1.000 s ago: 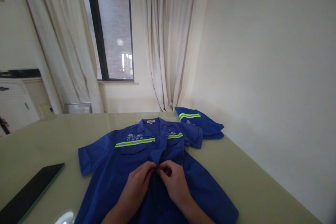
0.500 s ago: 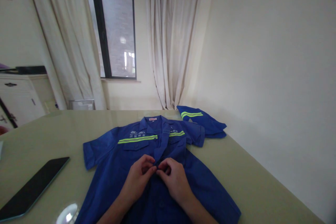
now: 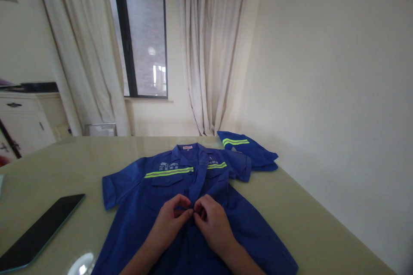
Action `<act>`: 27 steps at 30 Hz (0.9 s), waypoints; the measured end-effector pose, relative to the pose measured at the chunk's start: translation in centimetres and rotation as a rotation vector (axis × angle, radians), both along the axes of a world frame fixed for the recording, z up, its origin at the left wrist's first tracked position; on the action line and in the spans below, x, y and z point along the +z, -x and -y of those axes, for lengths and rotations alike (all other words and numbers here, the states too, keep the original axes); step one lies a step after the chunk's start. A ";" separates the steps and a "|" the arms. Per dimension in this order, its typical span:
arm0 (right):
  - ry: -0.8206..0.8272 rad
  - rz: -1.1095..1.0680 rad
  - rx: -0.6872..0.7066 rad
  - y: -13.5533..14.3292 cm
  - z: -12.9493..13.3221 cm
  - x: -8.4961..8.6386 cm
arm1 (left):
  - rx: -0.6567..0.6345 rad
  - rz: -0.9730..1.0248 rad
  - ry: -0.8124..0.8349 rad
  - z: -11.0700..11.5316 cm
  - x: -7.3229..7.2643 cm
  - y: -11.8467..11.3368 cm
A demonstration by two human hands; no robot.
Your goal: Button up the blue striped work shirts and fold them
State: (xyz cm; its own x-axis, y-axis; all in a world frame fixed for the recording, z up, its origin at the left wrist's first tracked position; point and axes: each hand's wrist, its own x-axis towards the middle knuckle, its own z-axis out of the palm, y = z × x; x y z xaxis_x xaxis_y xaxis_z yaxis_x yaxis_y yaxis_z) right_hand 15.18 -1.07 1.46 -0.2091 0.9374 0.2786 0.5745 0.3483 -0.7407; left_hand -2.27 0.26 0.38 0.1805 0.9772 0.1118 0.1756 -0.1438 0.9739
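A blue short-sleeved work shirt with yellow-green reflective bands lies front up on the table, collar pointing away from me. My left hand and my right hand meet over its front placket at mid-chest. Both hands are closed in a pinch on the placket's edge, fingertips nearly touching. Whatever small part of the placket sits between the fingertips is hidden. Above the hands the upper placket and collar stand apart. Lower on the shirt front, a button shows.
A folded blue garment with a reflective band lies beyond the right sleeve. At the left are a dark flat tablet-like object and a shiny white round object. The pale green table borders a wall at right.
Hands stay at the same spot on the placket, with slight finger shifts; the right fingers have curled a little more. The view has tilted up slightly.
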 end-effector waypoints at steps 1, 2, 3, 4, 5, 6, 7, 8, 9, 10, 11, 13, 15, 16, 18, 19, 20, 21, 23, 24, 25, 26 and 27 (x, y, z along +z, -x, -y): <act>-0.013 0.020 0.009 0.0 0.0 0.1 | 0.004 0.006 0.006 0.0 -0.1 0.0; -0.023 0.034 0.017 0.0 0.1 0.1 | 0.007 0.016 0.016 -0.1 -0.2 0.0; -0.029 0.042 0.024 0.0 0.1 0.1 | 0.013 0.030 0.031 -0.2 -0.3 0.0; -0.033 0.043 0.028 -0.1 0.1 0.1 | 0.020 0.047 0.050 -0.4 -0.5 0.0; -0.033 0.040 0.031 -0.1 0.2 0.1 | 0.026 0.066 0.068 -0.5 -0.7 0.1; -0.027 0.033 0.031 -0.1 0.1 0.0 | 0.035 0.082 0.083 -0.6 -0.9 0.1; -0.017 0.023 0.028 0.0 0.1 -0.1 | 0.044 0.093 0.093 -0.6 -1.0 0.1; -0.006 0.010 0.020 0.0 0.1 -0.2 | 0.054 0.097 0.099 -0.7 -1.1 0.1; 0.007 -0.006 0.011 0.1 0.1 -0.3 | 0.062 0.099 0.104 -0.7 -1.1 0.0; 0.019 -0.023 0.000 0.1 0.0 -0.4 | 0.069 0.104 0.112 -0.7 -1.1 0.0; 0.026 -0.039 -0.010 0.2 0.0 -0.5 | 0.076 0.114 0.121 -0.7 -1.0 0.0; 0.025 -0.055 -0.023 0.2 0.1 -0.5 | 0.079 0.148 0.154 -0.7 -0.8 -0.1; 0.007 -0.053 -0.021 0.2 0.2 -0.4 | 0.085 0.188 0.195 -0.6 -0.5 -0.2; -0.006 -0.051 -0.018 0.2 0.2 -0.3 | 0.090 0.209 0.214 -0.6 -0.3 -0.2; -0.028 -0.052 -0.008 0.2 0.3 0.0 | 0.095 0.272 0.256 -0.5 -0.3 -0.2; -0.037 -0.055 -0.004 0.2 0.4 0.1 | 0.095 0.314 0.285 -0.5 -0.3 -0.2; -0.047 -0.058 0.004 0.3 0.4 0.2 | 0.092 0.359 0.320 -0.5 -0.3 -0.1; -0.058 -0.061 0.011 0.3 0.5 0.3 | 0.090 0.403 0.360 -0.4 -0.4 -0.1; -0.090 -0.069 0.027 0.4 0.6 0.4 | 0.075 0.487 0.435 -0.3 -0.4 0.1; -0.109 -0.075 0.033 0.4 0.6 0.4 | 0.062 0.524 0.460 -0.2 -0.4 0.1; -0.128 -0.083 0.034 0.4 0.6 0.4 | 0.045 0.559 0.476 -0.1 -0.4 0.2; -0.145 -0.094 0.030 0.4 0.5 0.4 | 0.030 0.589 0.484 -0.1 -0.3 0.2; -0.157 -0.108 0.022 0.4 0.5 0.3 | 0.016 0.611 0.484 0.0 -0.2 0.3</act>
